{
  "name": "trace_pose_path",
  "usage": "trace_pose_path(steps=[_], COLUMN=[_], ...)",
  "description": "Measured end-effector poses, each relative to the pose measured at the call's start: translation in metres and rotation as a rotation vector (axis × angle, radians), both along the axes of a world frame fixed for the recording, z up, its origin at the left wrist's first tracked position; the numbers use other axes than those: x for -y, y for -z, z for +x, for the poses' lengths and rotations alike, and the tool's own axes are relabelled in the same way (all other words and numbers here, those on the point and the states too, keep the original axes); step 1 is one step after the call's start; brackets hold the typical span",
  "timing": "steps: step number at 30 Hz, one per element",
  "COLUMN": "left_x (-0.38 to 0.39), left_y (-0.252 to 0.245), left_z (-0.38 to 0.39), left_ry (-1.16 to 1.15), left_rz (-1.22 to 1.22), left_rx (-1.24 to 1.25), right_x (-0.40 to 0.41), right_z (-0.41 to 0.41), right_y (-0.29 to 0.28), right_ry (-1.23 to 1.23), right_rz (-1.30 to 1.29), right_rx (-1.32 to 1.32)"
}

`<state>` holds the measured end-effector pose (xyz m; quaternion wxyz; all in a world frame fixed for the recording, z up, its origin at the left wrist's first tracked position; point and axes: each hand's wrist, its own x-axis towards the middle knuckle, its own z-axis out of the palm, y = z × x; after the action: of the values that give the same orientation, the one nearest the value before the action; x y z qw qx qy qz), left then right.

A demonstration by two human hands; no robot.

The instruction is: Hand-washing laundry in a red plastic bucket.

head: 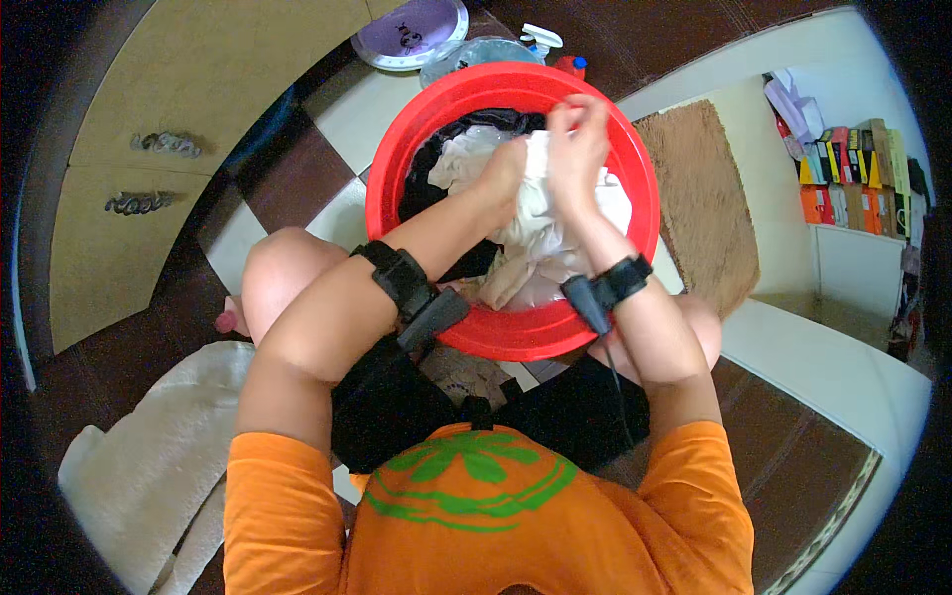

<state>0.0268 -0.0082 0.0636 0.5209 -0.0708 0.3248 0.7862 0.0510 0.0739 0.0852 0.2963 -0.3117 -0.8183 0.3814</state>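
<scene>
A red plastic tub stands on the floor between my bent knees, with wet laundry in it. Over the tub, my left hand is closed around a bunched white cloth. Pressed close on the cloth's other side is my right hand, its fingers bent and blurred; whether they grip the fabric is unclear. The cloth hangs down into the tub between both hands. Black fabric lies along the tub's left side. Near the front wall a beige piece of cloth rests in cloudy water.
Beyond the tub are a purple basin, a clear basin, a white spray nozzle and a red bottle. A brown mat lies right. Pale fabric lies left, below a cabinet. Straps with dark devices circle both forearms.
</scene>
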Motion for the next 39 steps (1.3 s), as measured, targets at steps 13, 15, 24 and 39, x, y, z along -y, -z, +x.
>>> trace_pose_path(steps=[13,15,24,39], left_x=[-0.004,-0.004,0.018,0.002], left_y=[-0.018,0.002,0.089,0.108], left_z=[-0.006,-0.019,-0.037,-0.03], left_ry=[0.085,0.022,0.212,-0.055], left_rz=[-0.161,-0.035,-0.729,-0.713], left_rx=[0.047,0.017,-1.081,-0.888], right_x=[-0.039,-0.042,-0.034,-0.047], right_z=[0.007,0.001,0.03,0.015], right_y=[0.006,0.008,0.056,0.084], right_ry=[-0.003,0.039,-0.44,-0.324], right_rz=[0.113,0.093,0.191,0.146], right_rx=[0.136,0.136,0.296,0.297])
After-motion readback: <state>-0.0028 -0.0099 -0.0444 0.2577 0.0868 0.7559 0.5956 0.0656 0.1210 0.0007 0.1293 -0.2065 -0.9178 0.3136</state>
